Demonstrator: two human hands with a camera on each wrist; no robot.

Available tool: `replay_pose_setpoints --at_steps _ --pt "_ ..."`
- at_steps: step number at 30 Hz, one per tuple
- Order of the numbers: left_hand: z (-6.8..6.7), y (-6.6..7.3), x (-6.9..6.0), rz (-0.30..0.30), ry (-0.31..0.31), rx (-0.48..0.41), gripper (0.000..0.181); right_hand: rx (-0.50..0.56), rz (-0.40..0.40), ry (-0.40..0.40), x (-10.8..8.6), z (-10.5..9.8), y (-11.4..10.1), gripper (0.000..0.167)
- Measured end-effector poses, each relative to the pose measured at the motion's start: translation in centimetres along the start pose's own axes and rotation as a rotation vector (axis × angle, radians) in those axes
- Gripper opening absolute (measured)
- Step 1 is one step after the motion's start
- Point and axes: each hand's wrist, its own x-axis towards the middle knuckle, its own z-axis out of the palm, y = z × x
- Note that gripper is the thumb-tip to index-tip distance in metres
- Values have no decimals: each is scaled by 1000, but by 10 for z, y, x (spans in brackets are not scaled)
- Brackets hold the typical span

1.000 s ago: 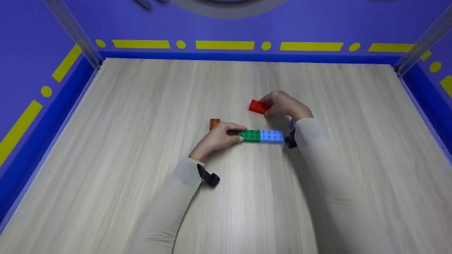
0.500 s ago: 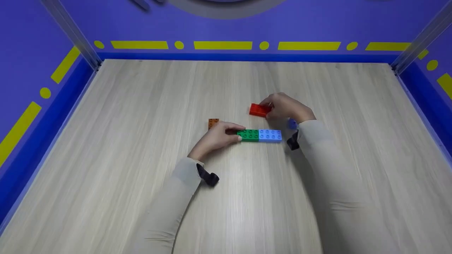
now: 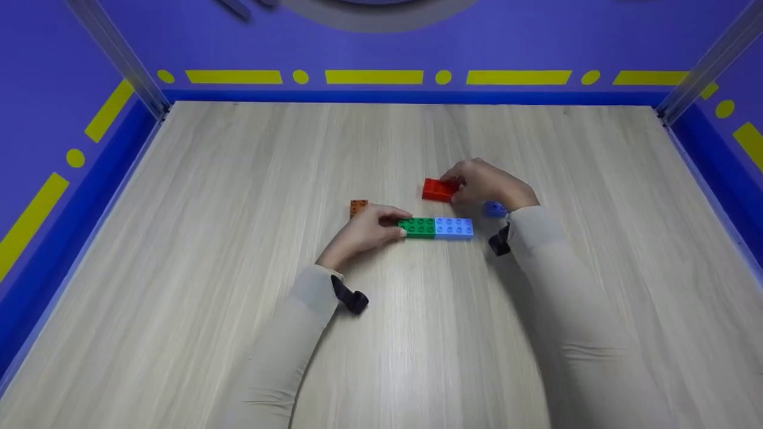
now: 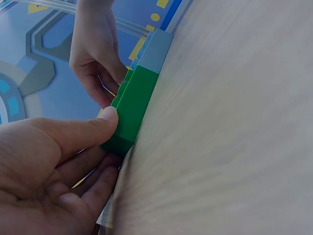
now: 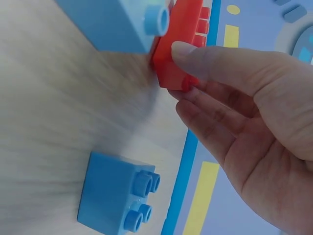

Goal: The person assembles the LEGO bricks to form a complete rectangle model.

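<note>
A green toy building brick (image 3: 416,228) lies end to end with a light blue brick (image 3: 454,229) in one straight row on the table. My left hand (image 3: 365,232) pinches the green brick's left end, with the thumb on its near side in the left wrist view. Behind the row, my right hand (image 3: 490,183) grips the right end of a red brick (image 3: 439,190). In the right wrist view the thumb lies on one side of the red brick (image 5: 178,54) and fingers are behind it. Whether the red brick touches the table is hard to tell.
A small blue brick (image 3: 495,209) with studs stands just below the right wrist. An orange brick (image 3: 358,207) lies behind the left hand, partly covered by it. Blue panels with yellow marks (image 3: 374,77) border the wood-patterned table (image 3: 238,179).
My right hand has brought the red brick a little nearer to the green and light blue row and turned it almost parallel. More of the small blue brick shows. My left hand stays put.
</note>
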Motion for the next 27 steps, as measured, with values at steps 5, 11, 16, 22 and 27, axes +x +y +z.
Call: replay_pose_setpoints --at_steps 5,11,16,22,27 --pt "-1 1 0 9 -2 -3 34 11 12 8 -6 0 -1 45" --pt "-1 2 0 26 -4 -2 34 45 -2 20 -15 -1 -1 44" --pt "-1 1 0 38 5 -1 33 68 -10 11 -21 -2 0 47" --pt "-1 2 0 36 4 -3 32 40 -67 16 -25 -1 2 45" --pt "-1 2 -1 30 4 8 33 4 -119 19 -27 0 3 41"
